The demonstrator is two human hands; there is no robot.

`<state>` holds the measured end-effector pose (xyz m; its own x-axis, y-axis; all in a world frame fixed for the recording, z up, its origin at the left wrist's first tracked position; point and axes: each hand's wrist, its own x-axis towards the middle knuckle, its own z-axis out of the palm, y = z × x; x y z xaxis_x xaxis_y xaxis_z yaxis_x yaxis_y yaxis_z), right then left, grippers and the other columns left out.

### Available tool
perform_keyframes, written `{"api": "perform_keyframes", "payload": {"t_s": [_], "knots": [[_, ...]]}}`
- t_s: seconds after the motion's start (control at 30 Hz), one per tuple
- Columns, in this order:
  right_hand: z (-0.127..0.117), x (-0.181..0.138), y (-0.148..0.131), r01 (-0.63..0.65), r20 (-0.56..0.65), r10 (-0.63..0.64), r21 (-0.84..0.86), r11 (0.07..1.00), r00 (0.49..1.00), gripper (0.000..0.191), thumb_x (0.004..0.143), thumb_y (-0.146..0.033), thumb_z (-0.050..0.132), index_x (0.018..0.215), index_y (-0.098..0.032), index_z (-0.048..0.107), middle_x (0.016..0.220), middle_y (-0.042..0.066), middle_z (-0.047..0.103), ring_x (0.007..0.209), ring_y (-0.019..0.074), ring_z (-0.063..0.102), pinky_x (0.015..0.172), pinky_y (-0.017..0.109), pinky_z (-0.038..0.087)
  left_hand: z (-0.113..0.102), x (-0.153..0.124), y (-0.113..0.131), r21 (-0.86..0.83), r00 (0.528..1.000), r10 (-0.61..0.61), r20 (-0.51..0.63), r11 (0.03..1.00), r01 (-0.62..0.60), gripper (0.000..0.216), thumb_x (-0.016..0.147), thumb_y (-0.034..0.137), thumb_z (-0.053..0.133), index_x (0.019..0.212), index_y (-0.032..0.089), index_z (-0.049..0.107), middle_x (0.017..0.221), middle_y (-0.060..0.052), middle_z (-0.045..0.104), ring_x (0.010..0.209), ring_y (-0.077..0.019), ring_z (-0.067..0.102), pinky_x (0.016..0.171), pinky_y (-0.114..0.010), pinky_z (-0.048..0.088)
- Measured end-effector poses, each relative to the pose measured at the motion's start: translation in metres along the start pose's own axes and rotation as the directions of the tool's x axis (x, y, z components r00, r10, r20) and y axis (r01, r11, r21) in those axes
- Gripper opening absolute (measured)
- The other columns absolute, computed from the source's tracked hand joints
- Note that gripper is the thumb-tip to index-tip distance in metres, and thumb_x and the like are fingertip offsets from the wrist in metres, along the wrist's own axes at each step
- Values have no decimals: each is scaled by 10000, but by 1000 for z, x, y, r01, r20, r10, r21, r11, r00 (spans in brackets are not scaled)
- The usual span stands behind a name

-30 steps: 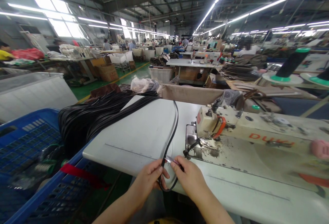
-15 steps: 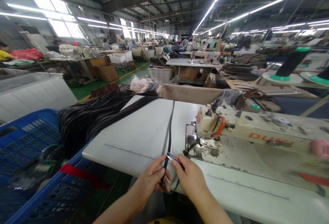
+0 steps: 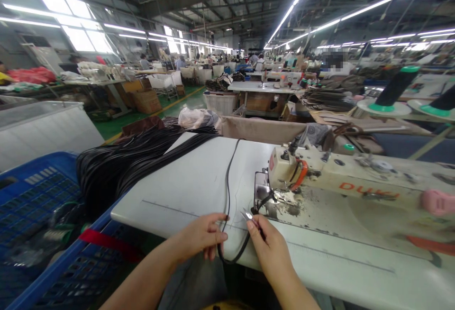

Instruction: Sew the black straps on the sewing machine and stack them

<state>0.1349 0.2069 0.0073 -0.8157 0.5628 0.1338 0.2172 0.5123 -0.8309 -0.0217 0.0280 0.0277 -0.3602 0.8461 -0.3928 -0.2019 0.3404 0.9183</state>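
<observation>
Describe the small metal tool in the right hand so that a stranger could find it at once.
Start at the cream sewing machine on the white table; near its needle end, at the table's front edge, is the right hand. The thread snips poke out from its fingers, a small silvery pointed tip. Everything beside it is black: the single strap pinched in the left hand.

You are in a garment or leather-goods factory hall: an industrial sewing machine (image 3: 320, 177) on a white worktable (image 3: 192, 182), rows of similar stations (image 3: 263, 82), thread cones (image 3: 393, 89), ceiling strip lighting (image 3: 295, 2).
</observation>
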Motion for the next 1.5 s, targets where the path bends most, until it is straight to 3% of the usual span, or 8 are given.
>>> {"api": "perform_keyframes", "payload": {"t_s": [0.07,0.2,0.4,0.6,0.93,1.13,1.3,1.5], "knots": [[-3,-5,1,-16,-9,16,9,1000,1000,458,999,-655,449,869,-246,609,726,-15,604,689,191,563,642,272,382,-23,11,18,4,975,152,-162,988,-153,792,841,538,769,1442,107,486,808,-53,729,574,-157,658,547,-270,509],[-7,-12,4,-35,-26,35,19,999,999,463,994,-660,453,854,-244,599,722,-16,585,686,187,551,632,267,384,-59,52,35,282,477,628,-614,740,-611,700,955,510,612,1551,247,355,1510,-151,533,1360,-253,571,1111,-417,486],[-14,-19,3,-52,-28,52,24,998,998,466,987,-664,464,862,-238,608,729,-12,593,672,179,541,626,263,383,-55,111,9,805,730,461,-504,558,203,790,996,590,425,1561,44,348,1648,-280,313,1575,-407,207,1253,-590,232],[-17,-24,-3,-35,-20,36,45,998,999,454,988,-647,475,849,-233,598,712,-17,580,656,172,532,615,257,390,2,103,2,974,906,410,102,143,-175,859,1009,705,317,1629,114,252,1711,-216,158,1601,-345,121,1290,-521,167],[-82,-11,9,48,-438,-71,-64,997,896,527,1009,-602,497,636,-239,418,582,-51,411,547,132,433,535,255,360,62,6,-47,491,342,395,853,-385,-781,455,1067,330,454,1494,187,515,1603,-37,482,1470,-178,455,1267,-299,313],[-189,18,-25,149,-618,-515,-544,825,594,314,1071,-390,453,993,-202,692,1020,86,724,979,219,687,908,347,530,53,4,-55,579,228,586,778,-525,-624,291,1022,196,530,1255,161,702,1375,-42,695,1318,-194,606,1194,-311,439],[-254,66,-38,131,-311,-586,-797,590,748,389,1069,-361,409,1237,-169,702,1294,138,705,1266,281,613,1132,466,458,53,2,-30,615,313,568,761,-479,-626,391,1014,139,435,1337,146,656,1304,-84,725,1393,-245,548,1265,-430,364],[-282,102,-29,92,-107,-413,-896,434,904,416,1048,-328,372,1041,-137,741,1078,166,750,1081,307,679,973,455,535,56,52,-18,909,638,689,344,-74,-410,492,1003,161,419,1478,202,542,1479,-124,594,1496,-291,418,1282,-575,270]]}}
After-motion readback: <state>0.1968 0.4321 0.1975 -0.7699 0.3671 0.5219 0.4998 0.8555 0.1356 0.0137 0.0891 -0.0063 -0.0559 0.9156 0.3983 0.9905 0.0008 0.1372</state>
